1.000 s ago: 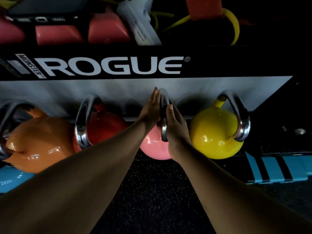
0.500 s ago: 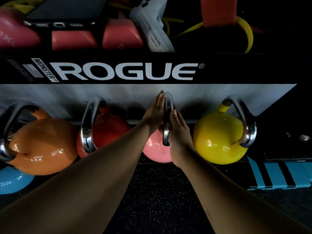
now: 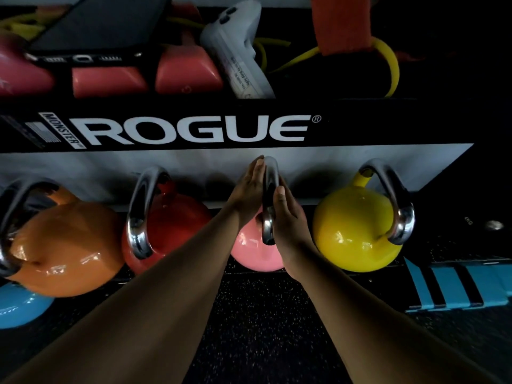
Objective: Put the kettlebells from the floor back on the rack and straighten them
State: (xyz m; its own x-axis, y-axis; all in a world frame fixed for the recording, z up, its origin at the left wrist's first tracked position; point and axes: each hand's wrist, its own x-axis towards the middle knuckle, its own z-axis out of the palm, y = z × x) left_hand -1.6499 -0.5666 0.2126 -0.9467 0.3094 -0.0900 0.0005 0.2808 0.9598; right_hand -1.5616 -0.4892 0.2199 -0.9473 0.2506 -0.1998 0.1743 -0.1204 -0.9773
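The pink kettlebell (image 3: 249, 253) stands on the rack's low shelf between a red kettlebell (image 3: 177, 217) and a yellow kettlebell (image 3: 354, 228). Its steel handle (image 3: 270, 173) points edge-on toward me. My left hand (image 3: 248, 187) lies flat against the handle's left side and my right hand (image 3: 288, 220) flat against its right side, so the handle is pressed between both palms with fingers straight. An orange kettlebell (image 3: 63, 245) stands at the far left, its handle turned at an angle. A blue kettlebell (image 3: 19, 309) sits lower at the left edge, partly cut off.
The black rack beam (image 3: 194, 131) with white lettering runs above the kettlebells. The upper shelf holds pink dumbbells (image 3: 108, 81), a phone (image 3: 97, 23), a white device (image 3: 238, 51) and a yellow band (image 3: 388, 59). A blue-striped pad (image 3: 457, 286) lies right on the speckled floor (image 3: 263, 328).
Both hands stay pressed on the pink kettlebell's handle. The whole scene has drifted slightly down and right in view as my head moved; the kettlebells have not visibly shifted.
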